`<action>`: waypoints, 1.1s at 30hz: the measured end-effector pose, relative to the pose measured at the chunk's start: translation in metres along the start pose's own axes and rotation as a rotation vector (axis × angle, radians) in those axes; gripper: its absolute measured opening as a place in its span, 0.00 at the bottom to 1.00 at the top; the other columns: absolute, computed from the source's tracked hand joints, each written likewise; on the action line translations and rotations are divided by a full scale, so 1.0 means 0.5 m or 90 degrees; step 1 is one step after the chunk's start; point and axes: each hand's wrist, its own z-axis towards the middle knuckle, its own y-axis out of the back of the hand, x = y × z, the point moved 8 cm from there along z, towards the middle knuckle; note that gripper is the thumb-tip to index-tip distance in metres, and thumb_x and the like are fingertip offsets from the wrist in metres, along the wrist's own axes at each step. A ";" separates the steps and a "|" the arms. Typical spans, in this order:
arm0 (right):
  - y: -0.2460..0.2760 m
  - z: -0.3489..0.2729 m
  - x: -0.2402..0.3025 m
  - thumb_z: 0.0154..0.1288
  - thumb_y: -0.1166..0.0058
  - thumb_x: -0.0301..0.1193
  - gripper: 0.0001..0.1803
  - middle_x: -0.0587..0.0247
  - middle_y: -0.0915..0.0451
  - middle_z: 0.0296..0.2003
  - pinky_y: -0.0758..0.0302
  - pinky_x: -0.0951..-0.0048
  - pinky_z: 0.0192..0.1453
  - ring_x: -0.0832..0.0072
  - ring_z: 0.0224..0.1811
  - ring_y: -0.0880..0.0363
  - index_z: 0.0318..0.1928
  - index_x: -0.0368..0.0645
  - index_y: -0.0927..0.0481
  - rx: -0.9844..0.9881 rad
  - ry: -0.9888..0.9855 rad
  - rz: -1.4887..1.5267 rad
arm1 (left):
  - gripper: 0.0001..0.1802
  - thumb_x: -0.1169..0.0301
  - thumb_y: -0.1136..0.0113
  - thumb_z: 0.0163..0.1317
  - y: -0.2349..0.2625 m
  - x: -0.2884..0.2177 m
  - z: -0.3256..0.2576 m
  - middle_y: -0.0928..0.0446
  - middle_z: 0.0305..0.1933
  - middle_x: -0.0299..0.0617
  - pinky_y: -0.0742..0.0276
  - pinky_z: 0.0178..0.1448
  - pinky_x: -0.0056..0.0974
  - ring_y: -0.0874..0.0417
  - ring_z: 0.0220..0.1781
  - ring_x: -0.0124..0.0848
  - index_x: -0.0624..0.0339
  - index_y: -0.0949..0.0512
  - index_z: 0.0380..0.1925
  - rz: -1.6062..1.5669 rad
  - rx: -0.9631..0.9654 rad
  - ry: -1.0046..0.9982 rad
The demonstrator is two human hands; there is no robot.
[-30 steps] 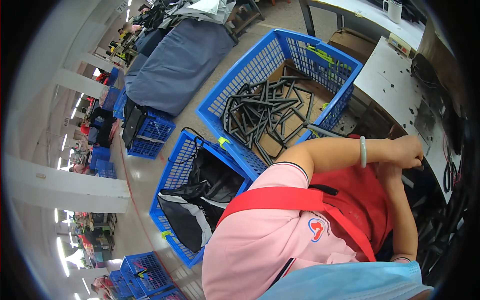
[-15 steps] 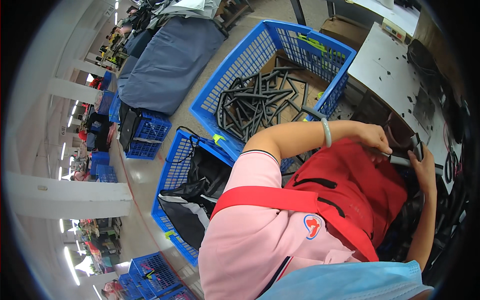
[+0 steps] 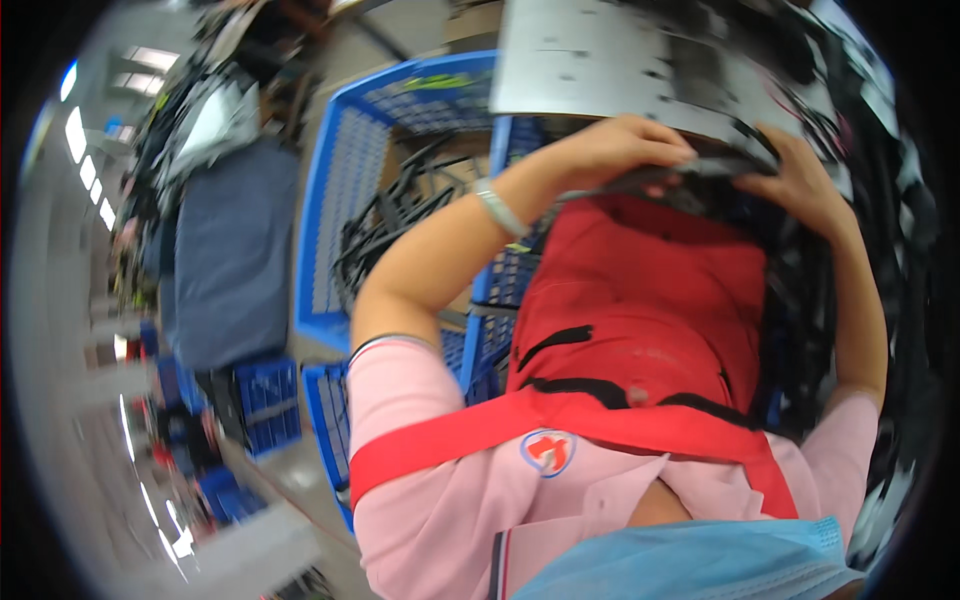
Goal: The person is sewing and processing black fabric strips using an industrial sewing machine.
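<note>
My left hand (image 3: 630,150), with a pale bangle (image 3: 500,208) on its wrist, is closed in a pinch on a dark grey-black strip (image 3: 712,170). The strip stretches across to my right hand (image 3: 800,185), whose thumb and fingers close around its other end. A pale section shows along it, but motion blur hides the finer detail. Both hands are just over the top of my red apron (image 3: 650,260), close to the front edge of the white worktable (image 3: 590,70).
Left of my arm stands a blue crate (image 3: 318,230) with bent dark strips (image 3: 400,200) inside. Another blue crate (image 3: 325,420) sits nearer. Grey-blue fabric (image 3: 235,250) covers a stack further left. Dark material (image 3: 900,330) hangs at my right, and small dark scraps lie on the worktable.
The view has swung, so the crates and table appear further left. My hands now stretch the dark strip between them, more widely apart than before.
</note>
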 end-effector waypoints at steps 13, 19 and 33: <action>0.138 0.024 -0.072 0.51 0.33 0.46 0.35 0.37 0.19 0.44 0.24 0.58 0.52 0.47 0.49 0.21 0.54 0.35 0.24 -0.174 0.010 -0.113 | 0.15 0.64 0.35 0.62 0.003 -0.216 0.097 0.19 0.26 0.35 0.30 0.31 0.27 0.26 0.26 0.19 0.67 0.16 0.40 0.585 -0.239 -0.290; 0.155 0.040 -0.087 0.50 0.32 0.45 0.34 0.39 0.19 0.42 0.25 0.59 0.50 0.50 0.47 0.20 0.53 0.34 0.23 -0.130 -0.069 -0.077 | 0.15 0.64 0.36 0.61 0.051 -0.203 0.167 0.19 0.26 0.37 0.29 0.30 0.29 0.25 0.24 0.22 0.67 0.16 0.39 0.470 -0.230 -0.238; 0.151 0.089 -0.157 0.47 0.30 0.47 0.38 0.42 0.18 0.44 0.25 0.62 0.52 0.55 0.47 0.19 0.55 0.35 0.22 -0.123 -0.080 -0.077 | 0.16 0.64 0.36 0.61 0.089 -0.193 0.224 0.17 0.26 0.40 0.29 0.28 0.28 0.25 0.22 0.21 0.67 0.15 0.41 0.442 -0.256 -0.211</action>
